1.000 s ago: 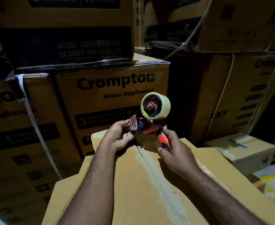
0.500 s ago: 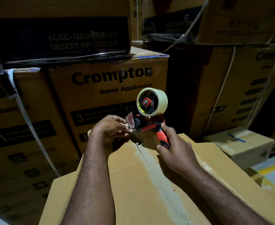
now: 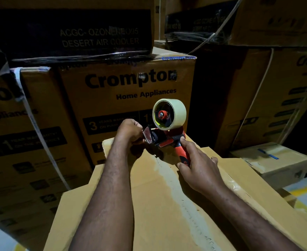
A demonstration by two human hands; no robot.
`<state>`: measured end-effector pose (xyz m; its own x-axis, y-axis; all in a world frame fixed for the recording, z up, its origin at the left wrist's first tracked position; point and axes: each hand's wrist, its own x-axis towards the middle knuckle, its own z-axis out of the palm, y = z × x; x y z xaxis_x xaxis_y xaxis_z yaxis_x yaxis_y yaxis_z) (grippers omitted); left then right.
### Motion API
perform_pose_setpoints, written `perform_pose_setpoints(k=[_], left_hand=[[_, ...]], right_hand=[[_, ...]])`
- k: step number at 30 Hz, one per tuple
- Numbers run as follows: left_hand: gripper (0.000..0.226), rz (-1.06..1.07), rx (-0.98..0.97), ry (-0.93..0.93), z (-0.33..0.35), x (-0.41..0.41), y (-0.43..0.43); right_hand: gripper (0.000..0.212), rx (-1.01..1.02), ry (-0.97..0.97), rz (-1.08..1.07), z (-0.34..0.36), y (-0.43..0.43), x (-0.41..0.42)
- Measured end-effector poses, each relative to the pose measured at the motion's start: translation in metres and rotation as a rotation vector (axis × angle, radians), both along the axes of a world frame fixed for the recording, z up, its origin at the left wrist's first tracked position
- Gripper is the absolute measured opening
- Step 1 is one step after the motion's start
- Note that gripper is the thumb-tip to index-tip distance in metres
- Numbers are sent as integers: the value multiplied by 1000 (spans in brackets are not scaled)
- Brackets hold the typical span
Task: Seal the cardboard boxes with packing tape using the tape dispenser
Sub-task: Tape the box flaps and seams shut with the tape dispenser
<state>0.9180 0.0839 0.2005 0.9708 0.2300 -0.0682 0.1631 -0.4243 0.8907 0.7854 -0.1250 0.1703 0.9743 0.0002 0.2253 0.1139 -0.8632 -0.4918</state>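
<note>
Step judged in hand: tape being started at far end of cardboard box [image 3: 149, 205], over centre seam [image 3: 176, 187]. Tape dispenser [image 3: 165, 140] being held just above that far edge, tape roll [image 3: 169, 114] uppermost. Handle being gripped by right hand [image 3: 198, 169]. Front plate being grasped by left hand [image 3: 131, 131], fingers curled; whether tape end is being pinched cannot be told. Next: tape end to be pressed onto far edge, dispenser to be drawn back along seam. Against earlier frame: left hand being raised, closed tighter on front.

Count from my view: one dispenser [image 3: 164, 140], one tape roll [image 3: 178, 109], two hands (left hand [image 3: 130, 132], right hand [image 3: 198, 165]), one box [image 3: 149, 205] under them, one small box [image 3: 275, 163], at least six stacked cartons [image 3: 123, 98] behind.
</note>
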Motion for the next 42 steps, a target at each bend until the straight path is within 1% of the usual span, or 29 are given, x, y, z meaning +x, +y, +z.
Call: perform_pose_setpoints(k=[4, 8, 11, 17, 21, 25, 28, 32, 34, 36, 38, 40, 42], left_hand=[[26, 209, 234, -140, -9, 15, 12], [26, 195, 323, -214, -19, 25, 8], [22, 202, 337, -239, -25, 30, 2], [29, 247, 271, -245, -30, 41, 13], [25, 237, 296, -216, -36, 48, 9], [26, 262, 307, -223, -39, 51, 6], [24, 236, 338, -229, -39, 50, 6], [21, 179, 378, -184, -42, 54, 8], [16, 151, 382, -118, -41, 56, 9], [10, 106, 454, -28, -40, 55, 9], [14, 52, 520, 43, -39, 55, 10], [13, 11, 505, 79, -39, 56, 12], [27, -7, 555, 110, -38, 58, 12]], right_hand=[[75, -24, 1, 18, -2, 1, -1], [76, -53, -1, 6, -4, 4, -2], [75, -56, 6, 4, -5, 4, 0], [73, -67, 1, 10, -6, 8, 1], [73, -77, 14, 9, -8, 7, 2], [74, -65, 28, 14, -8, 9, 3], [75, -67, 36, 12, -8, 12, 3], [74, -77, 36, 6, -6, 17, 0], [72, -68, 39, 13, -6, 20, -2], [71, -66, 36, 10, -6, 21, -4], [72, -55, 34, -7, -6, 23, -4], [73, -44, 43, -28, -5, 26, -5], [73, -48, 45, -48, -4, 28, -5]])
